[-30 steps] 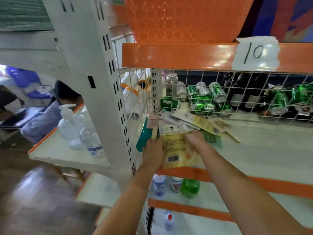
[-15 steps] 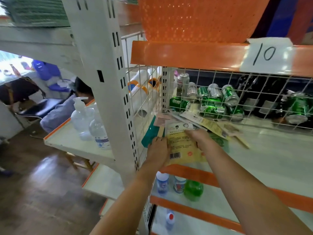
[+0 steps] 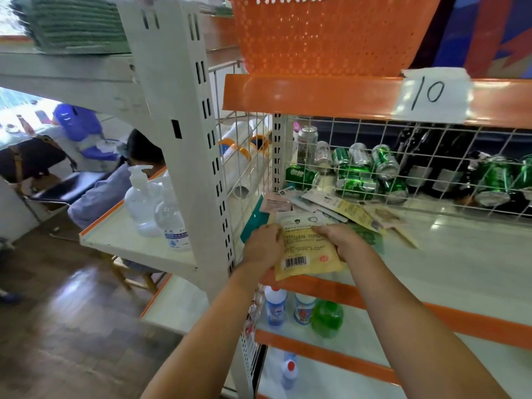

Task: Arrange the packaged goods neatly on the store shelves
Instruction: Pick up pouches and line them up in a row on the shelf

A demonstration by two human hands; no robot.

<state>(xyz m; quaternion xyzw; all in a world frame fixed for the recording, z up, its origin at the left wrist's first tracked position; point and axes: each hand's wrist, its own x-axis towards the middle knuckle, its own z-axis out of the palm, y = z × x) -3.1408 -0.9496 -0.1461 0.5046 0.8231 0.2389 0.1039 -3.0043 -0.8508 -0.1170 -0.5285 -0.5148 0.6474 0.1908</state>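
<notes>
On the far left, a side shelf [image 3: 121,240] carries two clear pump bottles [image 3: 157,203]. Right of the white upright post [image 3: 184,133], the left hand [image 3: 263,247] grasps the left edge of a yellow packet [image 3: 306,251], fingers curled over it. The packet lies at the near left corner of the middle shelf [image 3: 446,272], its barcode end hanging over the orange front edge. The right hand [image 3: 342,240] grips the packet's right side, fingers bent around it. Just beyond, more flat packets [image 3: 342,207] lie scattered in a loose heap. Behind the wire grid [image 3: 403,156], green cans [image 3: 359,174] lie tumbled beside dark bottles [image 3: 431,165]. Above, an orange basket [image 3: 331,33] sits over a paper label [image 3: 431,93] reading 10.
</notes>
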